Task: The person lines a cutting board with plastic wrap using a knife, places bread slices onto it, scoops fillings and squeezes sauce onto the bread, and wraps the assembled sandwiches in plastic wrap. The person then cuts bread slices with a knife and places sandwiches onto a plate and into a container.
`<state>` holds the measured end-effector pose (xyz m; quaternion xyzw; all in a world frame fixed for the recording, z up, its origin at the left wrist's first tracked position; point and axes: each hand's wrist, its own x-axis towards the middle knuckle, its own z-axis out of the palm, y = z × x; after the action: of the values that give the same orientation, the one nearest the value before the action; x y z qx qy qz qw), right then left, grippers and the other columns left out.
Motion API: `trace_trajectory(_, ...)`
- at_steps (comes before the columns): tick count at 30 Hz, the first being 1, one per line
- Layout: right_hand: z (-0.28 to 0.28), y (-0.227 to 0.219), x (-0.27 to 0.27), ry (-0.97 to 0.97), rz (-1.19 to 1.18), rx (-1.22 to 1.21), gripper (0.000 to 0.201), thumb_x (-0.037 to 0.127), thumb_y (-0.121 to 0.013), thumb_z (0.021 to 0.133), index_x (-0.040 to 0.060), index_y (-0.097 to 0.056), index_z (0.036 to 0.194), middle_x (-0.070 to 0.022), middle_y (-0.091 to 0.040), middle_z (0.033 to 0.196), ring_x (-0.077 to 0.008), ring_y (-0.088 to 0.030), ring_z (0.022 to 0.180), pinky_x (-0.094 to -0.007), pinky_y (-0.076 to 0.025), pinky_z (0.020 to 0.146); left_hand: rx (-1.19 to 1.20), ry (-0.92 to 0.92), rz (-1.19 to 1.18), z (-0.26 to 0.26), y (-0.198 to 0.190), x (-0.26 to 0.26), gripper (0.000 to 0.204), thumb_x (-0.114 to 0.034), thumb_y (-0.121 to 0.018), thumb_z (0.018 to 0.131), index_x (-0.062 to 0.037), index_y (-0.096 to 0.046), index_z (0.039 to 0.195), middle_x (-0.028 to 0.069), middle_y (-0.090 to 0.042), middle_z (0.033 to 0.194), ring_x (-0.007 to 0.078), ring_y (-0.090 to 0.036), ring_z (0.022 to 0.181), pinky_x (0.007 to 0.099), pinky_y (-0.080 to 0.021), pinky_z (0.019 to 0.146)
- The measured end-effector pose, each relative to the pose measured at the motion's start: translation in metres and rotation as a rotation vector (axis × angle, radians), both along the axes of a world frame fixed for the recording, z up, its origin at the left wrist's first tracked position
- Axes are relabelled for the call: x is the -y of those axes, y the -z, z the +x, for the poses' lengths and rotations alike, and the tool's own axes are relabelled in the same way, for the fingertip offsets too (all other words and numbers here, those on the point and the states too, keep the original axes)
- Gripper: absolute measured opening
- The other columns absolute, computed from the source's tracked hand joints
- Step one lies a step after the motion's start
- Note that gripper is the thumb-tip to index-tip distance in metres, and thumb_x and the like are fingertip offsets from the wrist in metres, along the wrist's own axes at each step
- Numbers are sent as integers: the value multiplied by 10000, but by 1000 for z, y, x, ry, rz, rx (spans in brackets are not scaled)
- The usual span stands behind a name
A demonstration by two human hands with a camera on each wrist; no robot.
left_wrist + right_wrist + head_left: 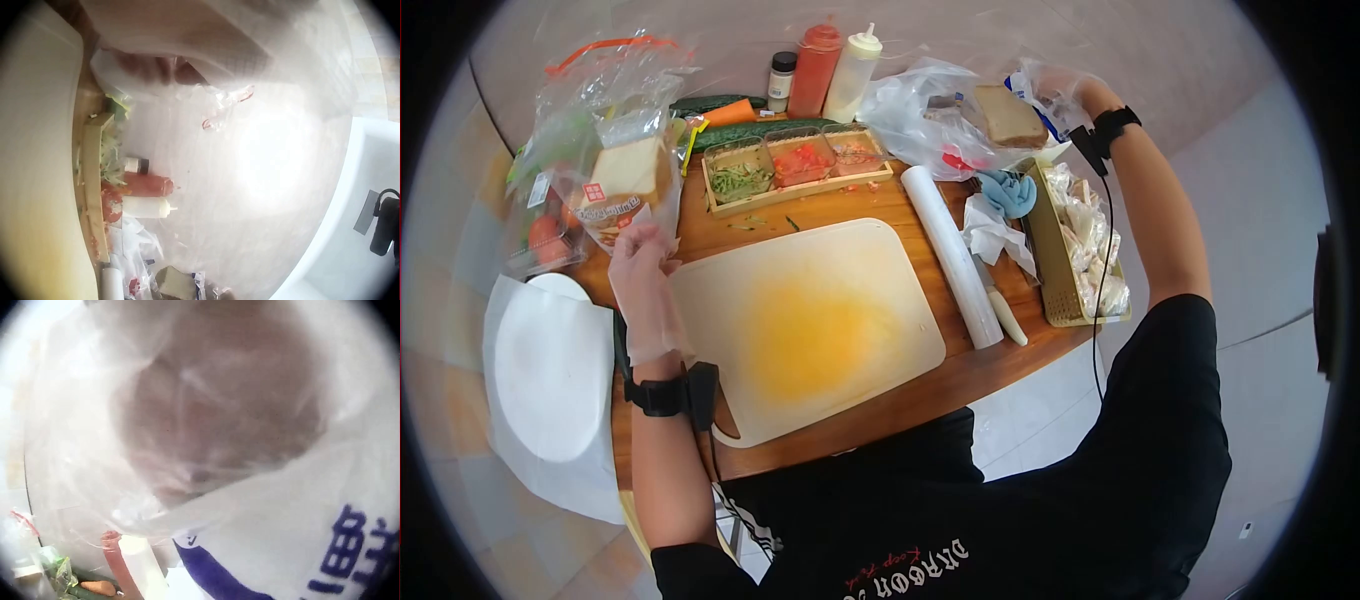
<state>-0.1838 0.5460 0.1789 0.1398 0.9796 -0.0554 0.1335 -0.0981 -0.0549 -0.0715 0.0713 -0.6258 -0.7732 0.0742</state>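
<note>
My left hand (643, 285) wears a loose clear plastic glove. It hovers by the lower edge of a clear bag of white bread (625, 170), at the far-left corner of the cutting board (820, 320), with its fingers loosely bent. At the far right, my right hand (1100, 97) is at a clear plastic bag with blue print (1040, 100), beside a slice of brown bread (1010, 115). In the right wrist view that hand (225, 406) is blurred behind clear plastic, above the white bag with blue lettering (281, 550); its fingers are hidden.
A wooden tray (805, 187) with shredded vegetables stands behind the board. Behind it are cucumbers, a carrot (728, 112), a red bottle (814, 70) and a white bottle (853, 75). Rightward lie a plastic roll (950, 255), a knife (1005, 315) and a basket (1060, 285); leftward, white plates (550, 370).
</note>
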Motion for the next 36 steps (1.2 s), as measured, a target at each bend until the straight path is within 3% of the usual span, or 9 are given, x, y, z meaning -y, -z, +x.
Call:
trace_trajectory(8, 22, 30, 6, 100, -111, -51, 243, 204, -561, 925, 50, -657, 1087, -85, -647, 820, -234, -623, 722, -397, -519, 596, 18, 2, 10, 1, -4, -2, 207, -137, -634, 940, -47, -655, 1125, 16, -649, 983, 95, -601, 858, 259, -475, 745)
trace_trajectory(10, 27, 50, 6, -71, -58, -75, 299, 156, -564, 926, 66, -671, 1189, -136, -709, 927, -297, -688, 806, -422, -555, 675, 31, -9, -26, 1, -3, -2, 192, -128, -648, 940, -50, -651, 1115, 20, -651, 981, 93, -605, 861, 253, -473, 739)
trace_trajectory(11, 37, 39, 38, -279, 352, 38, 362, 153, -619, 925, 110, -669, 1281, -177, -736, 1075, -330, -714, 940, -426, -565, 802, 30, -14, -38, 3, -7, -4, 192, -128, -648, 940, -50, -651, 1115, 20, -651, 981, 93, -605, 861, 253, -473, 739)
trace_trajectory(14, 51, 61, 51, -303, 332, -177, 339, 177, -664, 918, 122, -689, 1252, -172, -737, 1114, -311, -702, 974, -401, -549, 853, 2, -6, -3, 6, -15, -8, 142, -83, -597, 955, -81, -632, 1094, 4, -640, 932, 101, -611, 830, 263, -484, 701)
trace_trajectory(16, 55, 66, 45, -154, 145, -243, 313, 253, -686, 923, 113, -713, 1202, -168, -744, 1093, -304, -693, 1006, -397, -534, 896, -12, 12, -7, 5, -8, -8, 146, -91, -598, 964, -81, -637, 1104, 2, -639, 937, 107, -625, 858, 265, -488, 718)
trace_trajectory(19, 41, 62, 17, -195, 46, -258, 283, 272, -694, 924, 122, -719, 1163, -134, -745, 1036, -268, -690, 914, -376, -539, 842, 10, 12, -27, 6, -10, -8, 141, -108, -611, 973, -83, -639, 1109, 1, -641, 942, 107, -624, 858, 261, -484, 735)
trace_trajectory(24, 36, 24, -15, 206, -337, -518, 252, 290, -718, 906, 92, -741, 1062, -60, -722, 947, -179, -626, 767, -354, -515, 696, 12, 2, -47, 6, -10, -9, 136, -123, -633, 972, -87, -639, 1103, 0, -646, 942, 105, -625, 861, 263, -475, 753)
trace_trajectory(25, 44, 17, -11, 177, -413, -579, 260, 279, -720, 874, 58, -738, 1010, -91, -726, 916, -189, -620, 738, -366, -511, 668, 9, -1, -43, 6, -9, -9, 138, -128, -638, 970, -87, -639, 1102, 0, -647, 943, 104, -626, 864, 266, -473, 759)
trace_trajectory(36, 64, -25, 8, 128, -305, -532, 289, 265, -625, 975, 59, -697, 1164, -129, -681, 1196, -224, -626, 1011, -374, -509, 870, -3, 10, -35, 1, 2, -4, 155, -138, -643, 960, -89, -639, 1106, 4, -647, 983, 121, -635, 880, 278, -478, 761)
